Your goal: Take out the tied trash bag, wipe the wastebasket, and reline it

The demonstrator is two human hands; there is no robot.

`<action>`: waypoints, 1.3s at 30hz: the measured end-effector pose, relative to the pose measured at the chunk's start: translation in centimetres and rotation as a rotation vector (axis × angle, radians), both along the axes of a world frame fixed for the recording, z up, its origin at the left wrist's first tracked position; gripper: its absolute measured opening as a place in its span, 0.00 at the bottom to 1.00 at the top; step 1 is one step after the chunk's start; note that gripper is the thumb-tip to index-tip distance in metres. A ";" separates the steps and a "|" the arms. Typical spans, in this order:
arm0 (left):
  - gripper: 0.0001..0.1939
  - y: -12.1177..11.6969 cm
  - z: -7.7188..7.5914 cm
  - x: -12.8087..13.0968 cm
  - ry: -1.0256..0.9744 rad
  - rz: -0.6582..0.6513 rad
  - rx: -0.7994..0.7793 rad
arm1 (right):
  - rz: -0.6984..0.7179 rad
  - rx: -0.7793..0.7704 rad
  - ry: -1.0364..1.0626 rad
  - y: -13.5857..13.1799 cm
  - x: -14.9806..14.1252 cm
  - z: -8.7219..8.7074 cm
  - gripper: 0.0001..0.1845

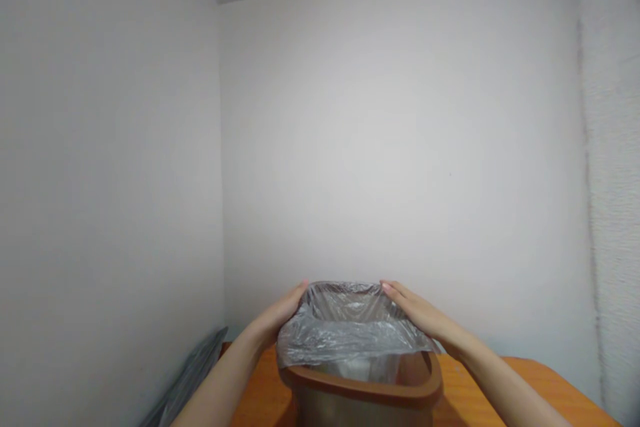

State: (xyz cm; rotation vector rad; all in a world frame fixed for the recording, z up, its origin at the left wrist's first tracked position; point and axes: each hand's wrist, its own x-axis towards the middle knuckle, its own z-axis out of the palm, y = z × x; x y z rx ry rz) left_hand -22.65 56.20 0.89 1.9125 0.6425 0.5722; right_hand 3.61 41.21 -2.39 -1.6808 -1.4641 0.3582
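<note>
A thin, translucent grey plastic bag [345,340] is spread open over a waste bin [365,407] with a brown rim. The bag's lower part hangs inside the bin, while its mouth stands above the rim, and the bin's near inner wall is bare. At the far left corner of the bag's mouth, my left hand [286,307] is closed on the plastic, its fingers mostly hidden behind it. My right hand [415,310] grips the far right corner, thumb on the inner side.
The bin stands on an orange-brown wooden table [475,387]. Grey folded plastic [193,373] lies at the left, against the left wall [110,180]. A white wall [400,147] rises behind the table.
</note>
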 end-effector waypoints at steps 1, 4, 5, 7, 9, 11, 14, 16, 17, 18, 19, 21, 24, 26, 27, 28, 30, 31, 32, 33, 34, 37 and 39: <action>0.41 -0.5 -0.2 -0.4 0.004 -0.018 -0.064 | 0.005 0.001 0.069 -0.5 -0.1 -0.3 0.40; 0.44 -2.0 -0.9 -1.9 -0.001 -0.027 -0.267 | 0.055 0.037 0.272 -2.6 -0.6 -1.3 0.40; 0.45 -2.5 -1.1 -2.5 -0.017 0.000 -0.290 | 0.080 0.062 0.303 -3.4 -0.8 -1.7 0.39; 0.45 -3.3 -1.3 -3.8 -0.074 0.122 -0.206 | 0.096 0.134 0.308 -5.2 -1.4 -2.4 0.37; 0.43 -4.4 -1.1 -5.1 -0.153 0.289 0.057 | 0.019 0.237 0.239 -7.1 -2.1 -2.8 0.32; 0.35 -5.9 -0.4 -6.3 -0.201 0.357 0.356 | -0.080 0.352 0.127 -9.0 -2.9 -2.8 0.26; 0.21 -8.8 1.1 -7.6 -0.126 0.177 0.724 | -0.068 0.453 -0.054 -11.5 -4.1 -2.7 0.17; 0.19 -10.4 1.8 -7.9 -0.031 0.054 0.929 | -0.036 0.493 -0.182 -12.6 -4.9 -2.9 0.14; 0.17 -11.0 2.0 -7.8 -0.003 0.024 1.025 | -0.037 0.521 -0.247 -12.9 -5.2 -3.0 0.13; 0.14 -11.5 2.1 -7.7 -0.001 0.010 1.115 | -0.044 0.553 -0.304 -13.2 -5.5 -3.1 0.12; 0.11 -11.9 2.0 -7.6 -0.018 0.000 1.194 | -0.046 0.583 -0.347 -13.4 -5.9 -3.1 0.11; 0.05 -12.3 1.6 -7.3 -0.092 -0.019 1.314 | -0.030 0.625 -0.386 -13.6 -6.4 -3.2 0.10; 0.08 -12.8 0.5 -7.4 -0.231 -0.041 1.428 | -0.012 0.676 -0.417 -14.0 -6.9 -3.7 0.11; 0.12 -13.1 -0.7 -7.9 -0.324 -0.037 1.489 | 0.006 0.718 -0.483 -14.2 -6.9 -4.6 0.13; 0.14 -13.1 -1.4 -8.2 -0.353 -0.037 1.521 | 0.019 0.733 -0.527 -14.3 -6.7 -5.2 0.15; 0.15 -13.1 -2.1 -8.5 -0.362 -0.039 1.556 | 0.034 0.739 -0.568 -14.3 -6.6 -5.9 0.16; 0.16 -12.9 -3.5 -9.1 -0.300 -0.035 1.617 | 0.046 0.728 -0.617 -14.1 -6.2 -7.3 0.17; 0.15 -12.8 -4.2 -9.3 -0.241 -0.026 1.641 | 0.036 0.718 -0.619 -14.0 -6.1 -7.9 0.16; 0.15 -12.7 -4.8 -9.5 -0.180 -0.005 1.657 | 0.023 0.700 -0.613 -13.8 -6.1 -8.4 0.16; 0.14 -12.6 -5.4 -9.6 -0.129 0.023 1.669 | 0.005 0.679 -0.600 -13.7 -6.1 -8.8 0.15; 0.14 -12.6 -5.9 -9.7 -0.096 0.050 1.678 | -0.016 0.656 -0.590 -13.6 -6.2 -9.2 0.14; 0.14 -12.4 -7.7 -10.2 -0.067 0.058 1.715 | -0.087 0.632 -0.639 -13.6 -6.4 -10.5 0.10; 0.14 -12.1 -9.1 -10.8 -0.077 0.045 1.732 | -0.129 0.665 -0.712 -13.9 -6.4 -11.6 0.07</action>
